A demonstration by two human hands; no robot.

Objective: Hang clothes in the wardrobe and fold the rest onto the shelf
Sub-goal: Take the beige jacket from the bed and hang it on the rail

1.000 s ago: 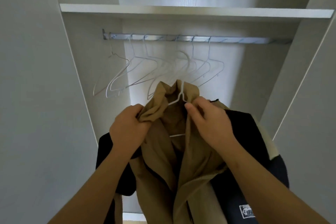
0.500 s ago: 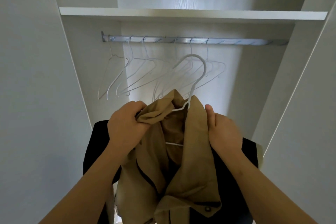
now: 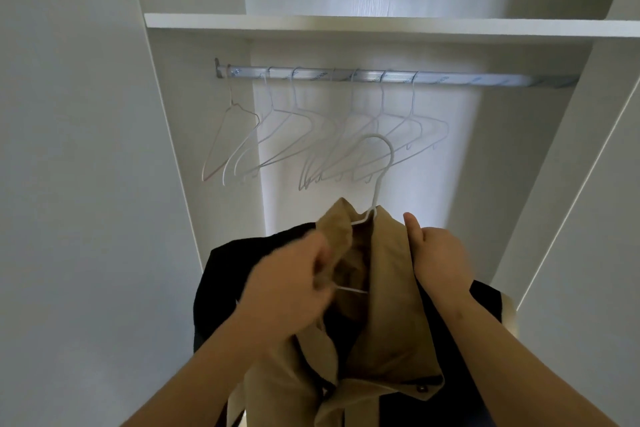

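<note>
A tan coat [image 3: 388,305] is draped on a white wire hanger [image 3: 379,177] whose hook sticks up below the wardrobe rail [image 3: 398,77]. My left hand [image 3: 287,284], blurred, is at the coat's left collar by the hanger's lower bar, fingers curled on the fabric. On the other side, my right hand [image 3: 440,256] grips the coat's right shoulder, thumb pointing up. A dark garment [image 3: 225,274] hangs behind and below the coat.
Several bare white wire hangers [image 3: 311,146] hang on the left and middle of the rail; the rail's right part is free. A white shelf [image 3: 381,26] runs above the rail. White wardrobe walls [image 3: 86,184] close in on both sides.
The hanger's hook has come up clear of the collar. My right hand shifted from the hanger's neck to the coat's right shoulder. My left hand slid down along the left collar.
</note>
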